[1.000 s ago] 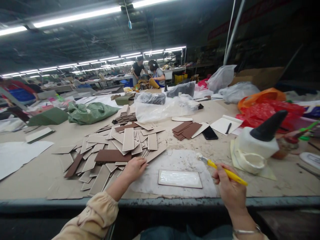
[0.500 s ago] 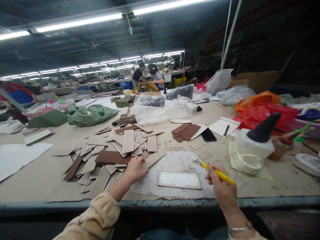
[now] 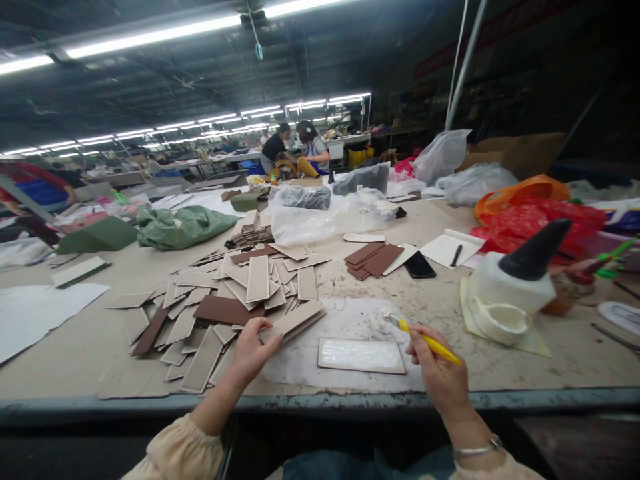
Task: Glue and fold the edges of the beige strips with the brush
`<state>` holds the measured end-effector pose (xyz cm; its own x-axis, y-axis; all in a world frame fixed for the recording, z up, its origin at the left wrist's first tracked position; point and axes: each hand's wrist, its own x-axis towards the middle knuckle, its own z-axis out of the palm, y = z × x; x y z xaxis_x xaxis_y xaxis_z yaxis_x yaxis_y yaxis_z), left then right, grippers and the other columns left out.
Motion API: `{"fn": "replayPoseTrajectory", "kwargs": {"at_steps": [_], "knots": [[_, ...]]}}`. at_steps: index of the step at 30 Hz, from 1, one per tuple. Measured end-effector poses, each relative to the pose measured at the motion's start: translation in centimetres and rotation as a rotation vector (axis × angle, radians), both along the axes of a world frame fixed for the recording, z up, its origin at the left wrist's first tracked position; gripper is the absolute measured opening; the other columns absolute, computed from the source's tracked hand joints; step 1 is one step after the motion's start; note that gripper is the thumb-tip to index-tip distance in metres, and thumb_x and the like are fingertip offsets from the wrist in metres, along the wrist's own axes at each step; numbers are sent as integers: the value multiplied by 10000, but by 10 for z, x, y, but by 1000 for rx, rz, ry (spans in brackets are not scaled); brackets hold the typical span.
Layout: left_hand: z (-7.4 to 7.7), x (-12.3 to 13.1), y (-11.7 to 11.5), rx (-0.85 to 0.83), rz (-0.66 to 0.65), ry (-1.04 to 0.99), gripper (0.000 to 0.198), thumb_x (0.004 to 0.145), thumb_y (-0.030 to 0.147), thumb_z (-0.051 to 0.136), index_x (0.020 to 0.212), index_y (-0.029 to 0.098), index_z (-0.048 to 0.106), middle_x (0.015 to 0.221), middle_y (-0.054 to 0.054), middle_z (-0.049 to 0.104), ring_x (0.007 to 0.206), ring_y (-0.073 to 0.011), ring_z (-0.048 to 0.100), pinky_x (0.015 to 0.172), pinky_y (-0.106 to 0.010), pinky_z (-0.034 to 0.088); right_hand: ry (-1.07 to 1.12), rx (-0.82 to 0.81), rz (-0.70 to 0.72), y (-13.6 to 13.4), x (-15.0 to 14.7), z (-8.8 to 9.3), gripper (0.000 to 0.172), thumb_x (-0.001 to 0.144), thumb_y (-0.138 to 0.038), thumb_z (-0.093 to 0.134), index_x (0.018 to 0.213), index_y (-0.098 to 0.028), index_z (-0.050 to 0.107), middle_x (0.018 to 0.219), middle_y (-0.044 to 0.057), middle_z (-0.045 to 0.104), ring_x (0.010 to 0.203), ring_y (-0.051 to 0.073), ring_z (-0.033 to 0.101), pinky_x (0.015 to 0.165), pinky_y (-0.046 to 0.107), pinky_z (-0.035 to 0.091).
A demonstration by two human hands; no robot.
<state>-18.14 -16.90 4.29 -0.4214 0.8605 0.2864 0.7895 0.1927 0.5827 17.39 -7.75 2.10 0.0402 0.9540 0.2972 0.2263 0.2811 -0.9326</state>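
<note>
My left hand [image 3: 254,347] pinches the near end of a beige rectangular panel [image 3: 301,319], which is tilted up beside the pile. Yellow-handled, the paintbrush [image 3: 431,345] is held in my right hand [image 3: 443,373], its bristles pointing left over the white sheet [image 3: 350,317]. Between my hands a brown-edged panel [image 3: 361,355] lies flat on that sheet, its upper face coated with wet white glue. To the left spreads a loose pile of beige and brown panels [image 3: 230,310].
A white glue container [image 3: 520,290] with a black cone stands at right. Brown panels [image 3: 375,259] and a phone [image 3: 419,265] lie farther back. Plastic bags [image 3: 330,217] and a green bundle [image 3: 185,227] sit beyond the pile. Two people [image 3: 310,150] work in the background.
My left hand has drawn slightly left and towards me, and the beige panel under it is now raised in its fingers. The brush hand has shifted only a little.
</note>
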Motion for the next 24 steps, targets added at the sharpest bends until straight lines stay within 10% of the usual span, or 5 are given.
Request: {"fn": "replayPoseTrajectory", "kwargs": {"at_steps": [5,16,24], "knots": [[4,-9,-8,154,23,-196,336,754,473,616,912,188,536,918,-45,603,895,-222,606,858,-360,477,5,30,-17,0,-1,2,316,853,-491,572,972,-205,634,620,-14,597,499,121,546,482,232,495],[0,65,-3,235,-650,-82,221,809,247,642,960,189,492,1097,-114,536,1026,-209,540,867,-332,468,108,-16,110,-11,-17,9,294,864,-496,547,885,-205,580,1016,75,686,670,159,672,571,292,592],[-6,81,19,260,-768,-132,206,801,256,665,907,170,510,1043,-107,551,1016,-193,543,866,-315,473,6,-5,-10,2,0,-5,322,746,-456,710,819,-205,523,926,71,687,755,183,666,670,310,593]]}}
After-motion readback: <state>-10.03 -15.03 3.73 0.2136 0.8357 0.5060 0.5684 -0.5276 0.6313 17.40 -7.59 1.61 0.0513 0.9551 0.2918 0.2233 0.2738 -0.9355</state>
